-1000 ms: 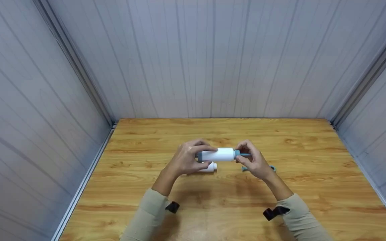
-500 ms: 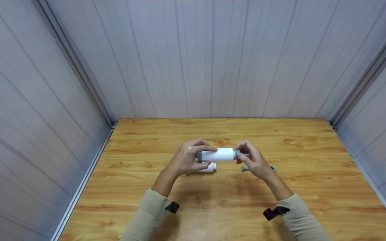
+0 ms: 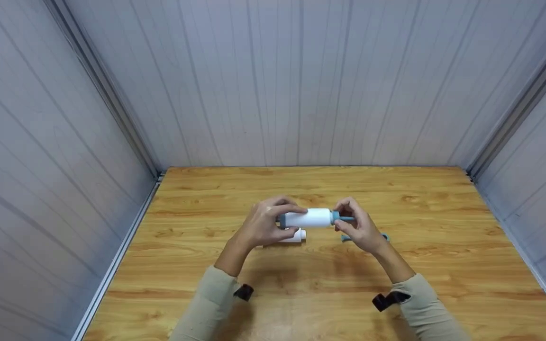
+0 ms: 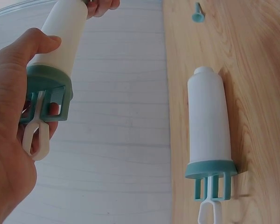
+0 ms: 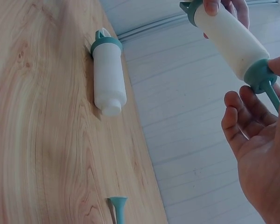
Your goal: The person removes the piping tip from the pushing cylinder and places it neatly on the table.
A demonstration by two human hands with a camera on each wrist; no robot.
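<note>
My left hand (image 3: 266,225) grips a white syringe-like bottle (image 3: 315,218), held level above the table. In the left wrist view its near end has a teal open-framed collar (image 4: 49,77) and a white loop handle (image 4: 36,140). At the bottle's other end is a teal nozzle (image 3: 346,218) with a thin stem. My right hand (image 3: 362,232) pinches the base of this nozzle between thumb and fingers. In the right wrist view, the nozzle's wide base (image 5: 260,74) sits right against the end of the bottle, and the stem points toward my palm.
Beneath my hands a second white bottle (image 5: 109,77) of the same kind lies on the wooden table (image 3: 301,293), its narrow neck uncapped. A teal piece with a flared end (image 5: 118,205) lies to the right. Pale panel walls (image 3: 273,94) enclose the table.
My right fingers have shifted a little around the nozzle, covering more of it midway and then less. My left hand and the bottle stay nearly still.
</note>
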